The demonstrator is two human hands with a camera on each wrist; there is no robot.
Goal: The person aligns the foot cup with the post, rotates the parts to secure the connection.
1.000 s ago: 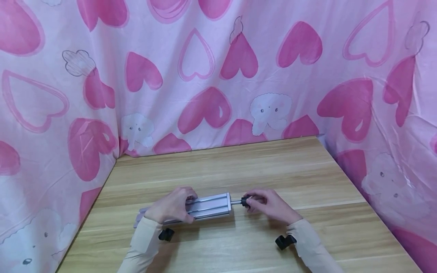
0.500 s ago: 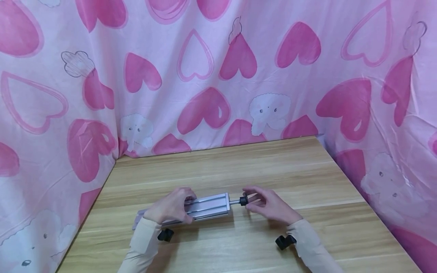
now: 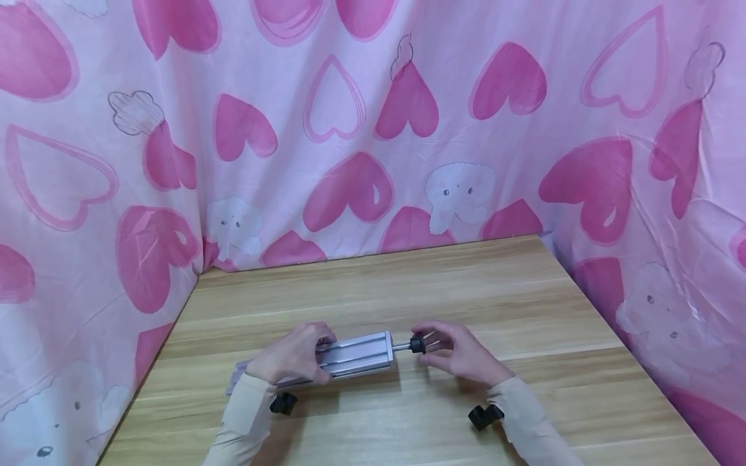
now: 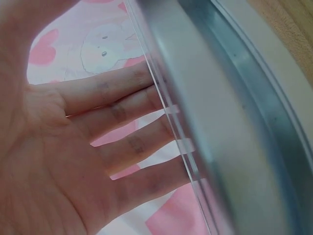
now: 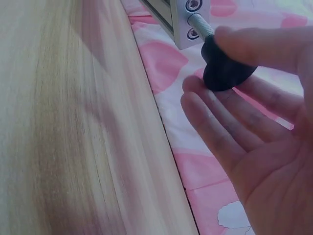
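My left hand (image 3: 294,356) grips a silver aluminium profile (image 3: 358,355), thumb on the near side and fingers over the far side. The left wrist view shows its long groove (image 4: 249,73) close up, with a clear edge along the side at my fingers. From the profile's right end plate (image 5: 188,22) sticks a threaded rod (image 5: 199,25) ending in a black levelling foot (image 5: 225,73). My right hand (image 3: 463,355) pinches this foot between the thumb and fingers. In the head view, my left hand hides part of the profile's left half.
A wood-grain table (image 3: 373,285) lies under both hands. Pink heart-patterned cloth (image 3: 350,116) hangs behind it and along its sides. A black device (image 3: 283,403) shows by my left wrist, and another black device (image 3: 486,417) by my right sleeve.
My right fingers loosened and straightened off the foot half a second ago and are now bent around it again. My left hand and the profile keep nearly the same place.
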